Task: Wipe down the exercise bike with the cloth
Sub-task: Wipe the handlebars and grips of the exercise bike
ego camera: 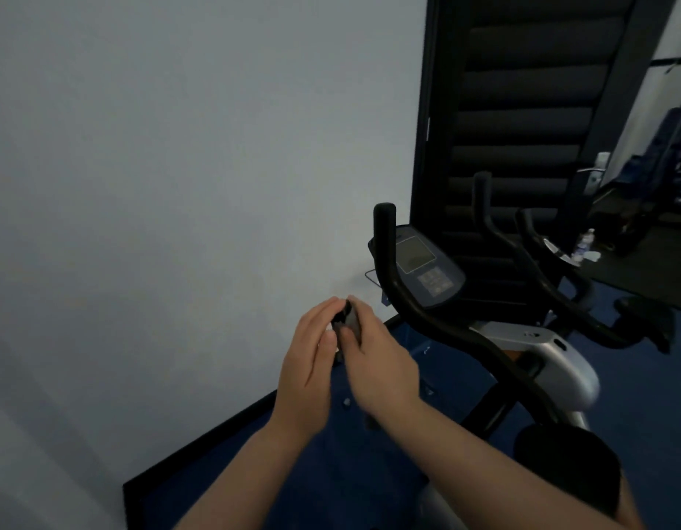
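The exercise bike (560, 361) stands at the right, with a silver body, black curved handlebars (403, 296), a grey-blue console (426, 269) and a black saddle (560, 464) at the lower right. My two hands meet in front of the wall, left of the handlebars and apart from the bike. Between them is a small dark grey object (348, 321), too blurred to tell whether it is the cloth. My left hand (306, 369) pinches it between thumb and nearly straight fingers. My right hand (381, 361) curls its fingers over it from the right.
A pale wall (178, 185) fills the left, with a black skirting (201, 445) along the blue floor (293, 472). Behind the bike is a dark ribbed panel (522, 128). Water bottles (583, 246) and dark gear lie at the far right.
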Tool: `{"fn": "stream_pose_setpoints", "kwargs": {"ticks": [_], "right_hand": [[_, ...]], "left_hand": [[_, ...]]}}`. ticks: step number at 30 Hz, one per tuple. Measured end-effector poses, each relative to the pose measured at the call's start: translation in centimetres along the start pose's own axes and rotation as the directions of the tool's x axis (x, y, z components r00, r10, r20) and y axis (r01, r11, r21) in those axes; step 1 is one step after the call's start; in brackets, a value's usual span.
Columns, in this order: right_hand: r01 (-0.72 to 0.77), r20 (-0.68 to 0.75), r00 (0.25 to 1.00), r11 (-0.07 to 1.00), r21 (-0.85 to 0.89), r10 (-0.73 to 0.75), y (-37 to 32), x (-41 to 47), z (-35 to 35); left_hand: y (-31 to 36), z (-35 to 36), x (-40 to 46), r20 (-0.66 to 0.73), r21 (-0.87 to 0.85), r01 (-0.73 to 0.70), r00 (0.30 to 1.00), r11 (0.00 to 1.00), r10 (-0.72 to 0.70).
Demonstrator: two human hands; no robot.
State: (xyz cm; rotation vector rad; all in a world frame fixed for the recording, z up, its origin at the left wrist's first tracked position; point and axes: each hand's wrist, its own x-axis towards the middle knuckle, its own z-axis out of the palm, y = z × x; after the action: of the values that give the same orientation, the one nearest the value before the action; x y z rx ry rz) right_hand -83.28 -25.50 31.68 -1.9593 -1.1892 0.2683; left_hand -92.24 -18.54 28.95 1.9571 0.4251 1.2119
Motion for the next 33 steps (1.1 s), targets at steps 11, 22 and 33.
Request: {"fn": "stream_pose_setpoints", "kwargs": {"ticks": [11,22,33], "right_hand": [[-0.014,-0.093,0.996,0.997,-0.079,0.007,-0.3,0.6,0.4],[0.121,-0.017,0.991,0.957,-0.264,-0.129,2.1,-2.1,0.0],[0.235,0.057,0.972,0.905,-0.355,-0.23,3.5,-3.2,-0.4]], "left_hand": [[-1.5,0.7,-0.5,0.039,0.002,-0.025,0.999,1.0,0.025],[-0.8,1.2,-1.0,-0.015,0.06,0.04,0.999,0.997,-0.04],[0.5,2.8,-1.3,-0.119,0.011,0.135,0.984,0.991,-0.133]]}}
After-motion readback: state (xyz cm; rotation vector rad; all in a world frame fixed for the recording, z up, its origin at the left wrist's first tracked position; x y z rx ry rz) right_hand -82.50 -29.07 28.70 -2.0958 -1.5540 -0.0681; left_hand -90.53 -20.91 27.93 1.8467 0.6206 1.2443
